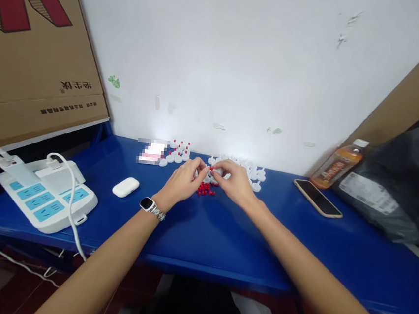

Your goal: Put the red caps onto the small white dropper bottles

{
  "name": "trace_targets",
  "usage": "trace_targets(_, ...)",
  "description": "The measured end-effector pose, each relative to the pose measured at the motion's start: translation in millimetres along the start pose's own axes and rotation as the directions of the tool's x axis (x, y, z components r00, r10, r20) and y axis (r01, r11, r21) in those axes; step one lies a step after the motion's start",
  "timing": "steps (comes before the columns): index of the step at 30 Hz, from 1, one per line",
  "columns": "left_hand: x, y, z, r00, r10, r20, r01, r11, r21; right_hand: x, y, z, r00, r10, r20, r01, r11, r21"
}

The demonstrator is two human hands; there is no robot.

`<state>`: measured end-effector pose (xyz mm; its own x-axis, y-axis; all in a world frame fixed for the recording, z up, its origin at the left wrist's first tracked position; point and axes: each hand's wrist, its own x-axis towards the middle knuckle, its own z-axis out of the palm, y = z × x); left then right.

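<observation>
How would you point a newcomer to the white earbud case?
Start at the blue table. Between the left hand and the white power strip lies the earbud case. It alone is a smooth white pebble, without cables or buttons.

Makeshift small-parts assembly spot, home or back room rather than factory. Blue surface (224,237) pushed against scuffed white wall (241,56); cardboard box (37,61) far left, cardboard sheet (415,98) far right; heap of white plastic caps (252,173) and red pegs (206,190) far middle; power strip (42,200) near left; phone (318,198), drink bottle (338,167), black bag (395,185) right.
</observation>
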<state>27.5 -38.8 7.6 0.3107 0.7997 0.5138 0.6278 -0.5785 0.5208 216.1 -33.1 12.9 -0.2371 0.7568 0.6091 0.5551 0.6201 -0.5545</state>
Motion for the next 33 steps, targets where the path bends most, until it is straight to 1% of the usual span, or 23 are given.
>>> trace_targets(2,-1.8,8.2,4.3,0.997,0.043,0.06,-0.047,0.996,0.074,-14.6,-1.8,-2.8,1.0,0.02,-0.018,-0.019,1.0,0.006)
trace_targets(5,-3.9,15.5,8.4,0.98,0.111,0.164,-0.139,0.975,0.173,-26.6,-5.1,-2.2,0.999,0.043,-0.002,-0.043,0.999,-0.008)
trace_targets(7,-4.4,17.3,10.1,0.97,0.144,0.197,-0.185,0.96,0.211,-29.7,-9.3,-1.7,0.999,0.048,-0.001,-0.048,0.999,0.0)
trace_targets(9,-4.2,17.6,11.5,0.966,0.172,0.195,-0.215,0.95,0.226,-30.5,-14.5,-1.6,0.999,0.044,-0.012,-0.044,0.999,0.017)
trace_targets(12,-2.8,16.9,11.9,0.968,0.195,0.156,-0.226,0.95,0.214,-30.4,-19.0,-2.5,0.999,-0.011,-0.034,0.012,1.0,0.007)
trace_targets(14,-1.6,14.8,9.3,0.983,0.164,0.078,-0.176,0.967,0.182,-30.1,-16.2,-4.7,0.999,-0.031,-0.038,0.03,0.999,-0.039)
trace_targets(15,-1.0,12.9,7.1,0.991,0.129,0.018,-0.131,0.978,0.16,-29.7,-12.7,-6.6,0.999,-0.017,-0.038,0.014,0.998,-0.067)
trace_targets(17,0.2,7.1,2.2,0.994,0.043,-0.098,-0.032,0.993,0.117,-28.6,-2.6,-11.9,0.997,0.054,-0.056,-0.061,0.992,-0.112)
trace_targets(18,0.7,3.6,0.3,0.993,0.013,-0.121,0.0,0.994,0.107,-27.8,2.9,-15.0,0.992,0.1,-0.078,-0.109,0.987,-0.115)
trace_targets(19,1.2,-0.1,-0.9,0.995,0.004,-0.096,0.006,0.994,0.107,-26.9,7.9,-18.0,0.985,0.14,-0.104,-0.151,0.983,-0.102)
trace_targets(21,1.6,-6.6,-0.2,0.999,0.031,0.02,-0.033,0.995,0.095,-24.9,14.9,-22.9,0.969,0.192,-0.155,-0.203,0.977,-0.06)
trace_targets(23,1.2,-10.8,3.1,0.988,0.084,0.13,-0.096,0.991,0.088,-23.3,17.0,-25.3,0.96,0.214,-0.183,-0.227,0.972,-0.055)
trace_targets(24,0.9,-12.2,4.9,0.98,0.107,0.167,-0.123,0.988,0.093,-23.0,16.7,-25.7,0.959,0.218,-0.182,-0.233,0.97,-0.066)
trace_targets(25,0.5,-13.3,6.3,0.973,0.123,0.195,-0.145,0.984,0.103,-23.0,16.1,-25.7,0.961,0.225,-0.159,-0.239,0.968,-0.074)
trace_targets(26,0.0,-14.3,7.1,0.968,0.131,0.214,-0.158,0.981,0.114,-23.4,15.7,-25.4,0.965,0.238,-0.112,-0.246,0.967,-0.069)
trace_targets(28,-0.6,-17.0,6.9,0.965,0.128,0.227,-0.159,0.979,0.125,-25.0,16.4,-24.4,0.964,0.26,0.047,-0.26,0.966,-0.016)
trace_targets(30,-0.7,-20.8,5.2,0.973,0.102,0.205,-0.13,0.983,0.126,-27.2,20.2,-23.5,0.943,0.26,0.209,-0.273,0.961,0.035)
trace_targets(31,-0.5,-22.8,4.2,0.979,0.085,0.187,-0.11,0.986,0.127,-28.0,22.9,-23.3,0.93,0.253,0.267,-0.273,0.961,0.04)
trace_targets(33,-0.1,-26.2,2.7,0.986,0.054,0.156,-0.075,0.989,0.129,-28.9,29.2,-23.7,0.913,0.242,0.329,-0.261,0.965,0.013)
